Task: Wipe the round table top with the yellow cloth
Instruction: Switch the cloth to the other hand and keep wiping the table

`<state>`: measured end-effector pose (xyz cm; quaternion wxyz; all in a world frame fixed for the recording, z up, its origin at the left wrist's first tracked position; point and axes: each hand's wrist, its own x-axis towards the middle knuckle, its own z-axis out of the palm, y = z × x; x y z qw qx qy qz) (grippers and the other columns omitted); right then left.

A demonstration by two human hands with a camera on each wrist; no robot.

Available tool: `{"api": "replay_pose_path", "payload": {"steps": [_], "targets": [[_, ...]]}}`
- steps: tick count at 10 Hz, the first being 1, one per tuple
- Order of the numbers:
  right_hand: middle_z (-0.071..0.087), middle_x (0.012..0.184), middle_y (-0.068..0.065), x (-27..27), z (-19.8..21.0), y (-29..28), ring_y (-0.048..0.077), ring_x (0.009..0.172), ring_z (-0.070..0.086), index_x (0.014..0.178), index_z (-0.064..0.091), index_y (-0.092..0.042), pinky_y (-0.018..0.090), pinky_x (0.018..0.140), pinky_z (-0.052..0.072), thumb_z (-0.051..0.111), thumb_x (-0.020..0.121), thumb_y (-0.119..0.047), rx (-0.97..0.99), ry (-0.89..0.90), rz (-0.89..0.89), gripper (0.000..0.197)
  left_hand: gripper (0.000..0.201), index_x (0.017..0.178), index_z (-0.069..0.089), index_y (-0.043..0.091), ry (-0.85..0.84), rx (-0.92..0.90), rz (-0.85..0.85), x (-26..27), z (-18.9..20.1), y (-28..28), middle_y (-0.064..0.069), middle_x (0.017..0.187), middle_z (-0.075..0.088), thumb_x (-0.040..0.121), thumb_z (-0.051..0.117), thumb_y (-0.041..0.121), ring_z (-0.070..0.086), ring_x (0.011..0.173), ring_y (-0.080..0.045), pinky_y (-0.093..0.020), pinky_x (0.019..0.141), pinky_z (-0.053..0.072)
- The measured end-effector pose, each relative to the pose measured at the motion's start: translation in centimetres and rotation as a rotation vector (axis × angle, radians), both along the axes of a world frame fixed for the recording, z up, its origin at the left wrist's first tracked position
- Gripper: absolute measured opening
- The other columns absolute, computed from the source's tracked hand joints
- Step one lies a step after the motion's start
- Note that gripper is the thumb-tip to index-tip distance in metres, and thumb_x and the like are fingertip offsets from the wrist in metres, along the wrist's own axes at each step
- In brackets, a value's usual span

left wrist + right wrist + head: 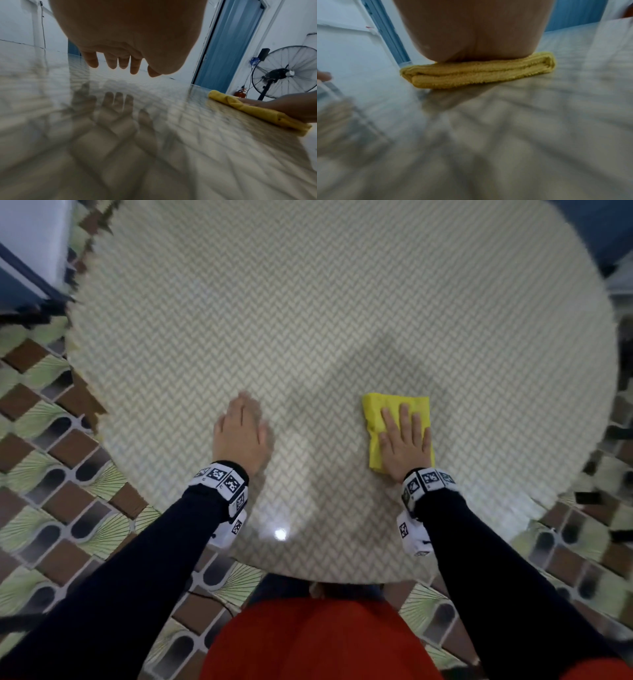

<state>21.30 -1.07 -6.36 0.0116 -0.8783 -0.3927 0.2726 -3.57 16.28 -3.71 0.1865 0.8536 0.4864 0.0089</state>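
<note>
A round table top (308, 302) with a pale herringbone weave pattern fills most of the head view. The folded yellow cloth (380, 419) lies on its near right part. My right hand (406, 436) presses flat on the cloth with straight fingers; in the right wrist view the palm sits on the folded cloth (477, 74). My left hand (241, 429) hovers just above the table (188, 148), fingers straight and relaxed, holding nothing, left of the cloth (257, 111). The glossy surface mirrors the left hand (116, 62).
A patterned tile floor (51, 474) surrounds the table. A standing fan (283, 73) and a blue door (231, 40) are beyond the table's far side. My red garment (315, 642) is at the table's near edge.
</note>
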Motion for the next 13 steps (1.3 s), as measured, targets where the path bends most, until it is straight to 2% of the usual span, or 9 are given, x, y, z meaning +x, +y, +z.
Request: {"api": "replay_pose_path", "payload": {"steps": [2,3,4,5,6,7,10,12,13], "targets": [[-0.021,0.158,-0.009,5.4,0.1,-6.9,0.017,0.145,-0.021,0.146,-0.011,-0.049,0.044,0.117,-0.014,0.015,0.101,-0.049,0.018,0.000,-0.123,0.052,0.054,0.149,0.028,0.006,-0.001,0.004,-0.016,3.0,0.1,-4.0,-0.012,0.158,0.022,0.100,0.032,0.028,0.021,0.145,-0.026,-0.044,0.118,0.017],[-0.022,0.158,-0.007,6.7,0.0,-8.6,0.020,0.145,-0.021,0.139,-0.018,-0.053,0.047,0.116,-0.014,0.012,0.098,-0.056,0.017,-0.036,-0.059,0.051,0.056,0.150,0.027,0.006,-0.007,0.006,-0.002,4.3,0.4,-5.6,-0.011,0.159,0.020,0.099,0.028,0.031,0.020,0.146,-0.025,-0.044,0.119,0.016],[-0.023,0.158,-0.006,6.8,0.0,-8.4,0.024,0.145,-0.020,0.141,-0.015,-0.055,0.051,0.114,-0.016,0.010,0.096,-0.062,0.018,-0.064,0.026,0.052,0.059,0.149,0.027,0.006,0.004,0.004,-0.008,5.1,0.0,-6.8,-0.012,0.159,0.020,0.097,0.025,0.034,0.019,0.146,-0.026,-0.045,0.119,0.016],[-0.017,0.159,-0.008,7.1,0.0,-7.7,0.024,0.146,-0.018,0.146,-0.003,-0.053,0.052,0.112,-0.017,0.008,0.097,-0.060,0.084,-0.078,0.040,0.051,0.054,0.149,0.027,0.007,0.045,0.016,-0.024,5.6,-0.5,-7.4,-0.011,0.160,0.019,0.101,0.027,0.033,0.017,0.147,-0.025,-0.045,0.119,0.015],[-0.014,0.160,-0.007,7.3,-0.4,-7.4,0.023,0.146,-0.017,0.147,-0.001,-0.050,0.054,0.114,-0.015,0.007,0.100,-0.053,0.126,-0.106,0.034,0.049,0.056,0.151,0.024,0.007,0.072,0.029,-0.020,5.8,-0.8,-7.8,-0.010,0.160,0.018,0.102,0.027,0.034,0.017,0.147,-0.024,-0.043,0.120,0.013],[-0.016,0.160,-0.007,7.1,-0.6,-7.2,0.024,0.146,-0.016,0.147,-0.005,-0.050,0.057,0.113,-0.014,0.008,0.100,-0.052,0.114,-0.123,0.037,0.048,0.058,0.152,0.022,0.008,0.077,0.054,-0.008,6.0,-1.0,-7.8,-0.011,0.159,0.020,0.100,0.027,0.034,0.019,0.147,-0.026,-0.044,0.119,0.015],[-0.018,0.159,-0.006,7.9,-0.5,-5.9,0.027,0.146,-0.018,0.147,-0.009,-0.051,0.063,0.111,-0.012,0.004,0.097,-0.057,0.061,-0.118,0.010,0.051,0.055,0.143,0.038,0.008,0.076,0.049,0.037,5.1,-0.9,-7.7,-0.012,0.156,0.027,0.096,0.027,0.035,0.023,0.144,-0.030,-0.046,0.116,0.018],[-0.021,0.158,-0.007,8.3,0.6,-5.3,0.025,0.146,-0.019,0.145,-0.010,-0.051,0.060,0.112,-0.015,0.008,0.099,-0.055,0.010,-0.051,0.009,0.050,0.061,0.144,0.037,0.005,0.070,0.004,0.041,4.9,0.1,-6.8,-0.013,0.155,0.030,0.094,0.024,0.038,0.027,0.143,-0.031,-0.046,0.115,0.021],[-0.011,0.161,-0.004,8.4,2.1,-5.4,0.023,0.148,-0.011,0.151,0.008,-0.040,0.055,0.116,-0.007,0.017,0.103,-0.045,0.091,0.039,-0.023,0.050,0.061,0.146,0.036,0.007,0.071,-0.013,0.000,3.8,1.4,-6.8,-0.012,0.155,0.030,0.096,0.019,0.039,0.032,0.141,-0.029,-0.046,0.114,0.027]]}}
